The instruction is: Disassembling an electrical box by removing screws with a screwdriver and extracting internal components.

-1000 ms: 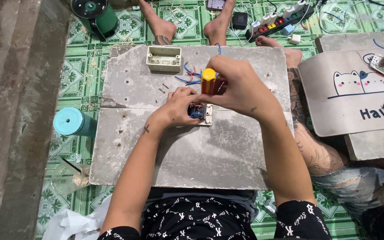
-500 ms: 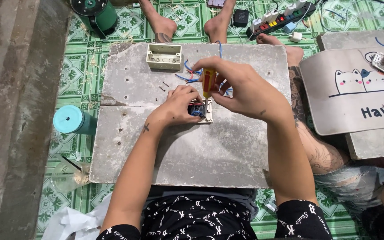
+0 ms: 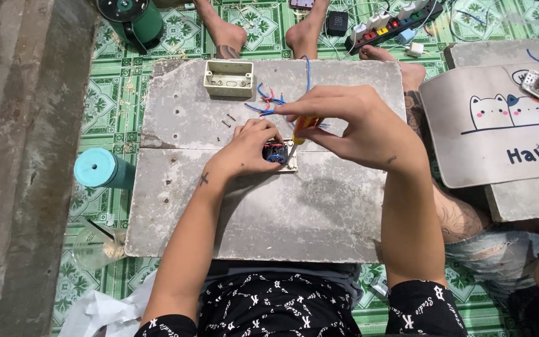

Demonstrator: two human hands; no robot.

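My left hand (image 3: 249, 147) holds down a small switch module (image 3: 280, 155) with a pale faceplate on the grey slab (image 3: 269, 206). My right hand (image 3: 350, 122) grips a screwdriver (image 3: 302, 126) with an orange and yellow handle, its tip pointing down into the module. Loose blue and red wires (image 3: 268, 100) lie just behind the hands. A cream wall box (image 3: 228, 78) sits open side up at the slab's far edge. Two small screws (image 3: 228, 120) lie to the left of my left hand.
A teal cup (image 3: 100, 168) stands left of the slab, a green canister (image 3: 133, 19) farther back. Another person's bare feet (image 3: 269, 28) rest beyond the slab, near a power strip (image 3: 394, 22). A cat-print board (image 3: 500, 118) with switch parts lies to the right, beside another person's leg (image 3: 469, 224).
My right hand has tilted the screwdriver lower and shifted slightly toward the module. The left hand stays on the module.
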